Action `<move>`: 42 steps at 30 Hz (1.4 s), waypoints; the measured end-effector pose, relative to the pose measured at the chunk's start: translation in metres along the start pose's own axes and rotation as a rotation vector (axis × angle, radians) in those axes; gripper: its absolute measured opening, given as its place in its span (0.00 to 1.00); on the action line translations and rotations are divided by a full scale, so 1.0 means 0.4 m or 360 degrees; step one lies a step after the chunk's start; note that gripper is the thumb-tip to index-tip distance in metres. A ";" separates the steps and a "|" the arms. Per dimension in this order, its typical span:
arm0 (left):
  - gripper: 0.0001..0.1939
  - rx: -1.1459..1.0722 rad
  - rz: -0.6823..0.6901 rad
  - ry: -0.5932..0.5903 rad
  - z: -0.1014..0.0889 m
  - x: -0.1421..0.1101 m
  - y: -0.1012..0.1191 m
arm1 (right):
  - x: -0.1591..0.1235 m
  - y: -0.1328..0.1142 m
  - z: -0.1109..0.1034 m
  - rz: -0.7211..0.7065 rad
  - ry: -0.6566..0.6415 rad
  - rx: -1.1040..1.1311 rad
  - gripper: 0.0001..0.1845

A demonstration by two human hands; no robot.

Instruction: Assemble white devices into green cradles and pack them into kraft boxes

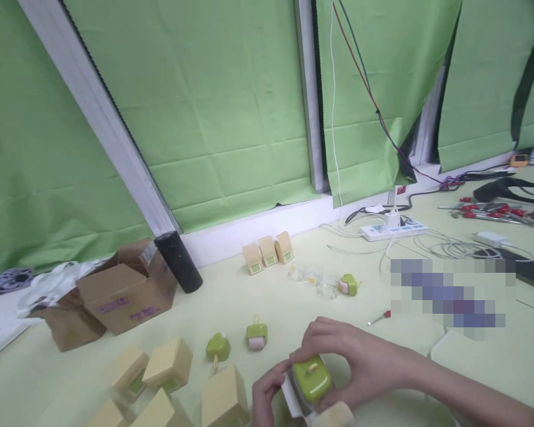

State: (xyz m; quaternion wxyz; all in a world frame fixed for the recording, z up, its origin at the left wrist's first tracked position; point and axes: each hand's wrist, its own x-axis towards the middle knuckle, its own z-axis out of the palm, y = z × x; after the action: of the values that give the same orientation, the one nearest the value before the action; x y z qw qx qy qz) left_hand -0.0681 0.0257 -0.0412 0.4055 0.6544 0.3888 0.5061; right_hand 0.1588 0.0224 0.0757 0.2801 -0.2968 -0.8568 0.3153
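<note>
At the lower centre, my right hand [353, 359] has thumb and fingers on either side of a glossy green rounded piece [312, 379] with a short yellow peg on top. The piece sits at the opening of a small carton [292, 396] with white flaps. Curled round the carton's left side is my left hand [267, 394], partly cut off by the frame's lower edge. A similar green piece with a pale pink part [257, 336] lies behind my hands, and another green piece [218, 348] is to its left.
Several yellow boxes [225, 398] stand at the lower left. Three smaller ones [267, 251] are near the wall, beside clear cups [327, 287] and another green piece [349, 284]. A brown carton [129, 296], black cylinder [178, 262], power strip [394, 229] and cables surround the area.
</note>
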 end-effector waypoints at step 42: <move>0.32 0.0766 -0.0188 -0.0261 -0.047 0.045 0.288 | 0.114 0.153 0.043 0.0420 0.0398 0.0025 0.24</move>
State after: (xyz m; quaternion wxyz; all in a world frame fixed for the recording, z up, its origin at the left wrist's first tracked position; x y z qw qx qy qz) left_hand -0.0719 0.0024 0.0746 0.2972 0.7471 0.5013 0.3197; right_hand 0.1374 0.0852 0.0348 0.3429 -0.4414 -0.7664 0.3166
